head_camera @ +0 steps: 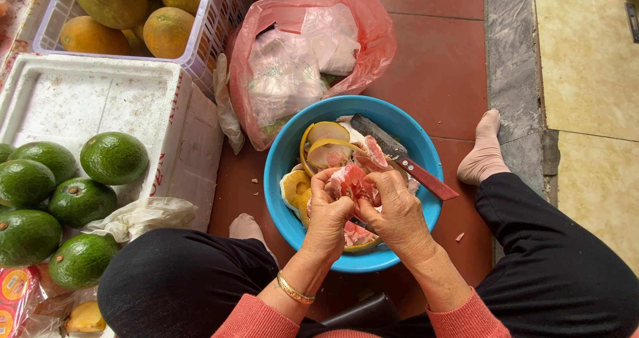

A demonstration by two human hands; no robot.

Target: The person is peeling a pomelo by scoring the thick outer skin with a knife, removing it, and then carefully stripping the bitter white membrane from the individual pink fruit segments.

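Both hands: left hand, right hand clamped together on pink pomelo flesh | over blue bowl

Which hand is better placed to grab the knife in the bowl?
Right hand, probably: the knife lies on its side of the blue bowl, handle toward it. Left hand is farther. Both hold pomelo flesh.

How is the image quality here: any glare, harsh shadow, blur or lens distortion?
Head view: soft, even daylight with no harsh shadows; mild sheen on the blue bowl rim; both hands, left hand and right hand, and the pink fruit are sharp; wide-angle bending at the edges.
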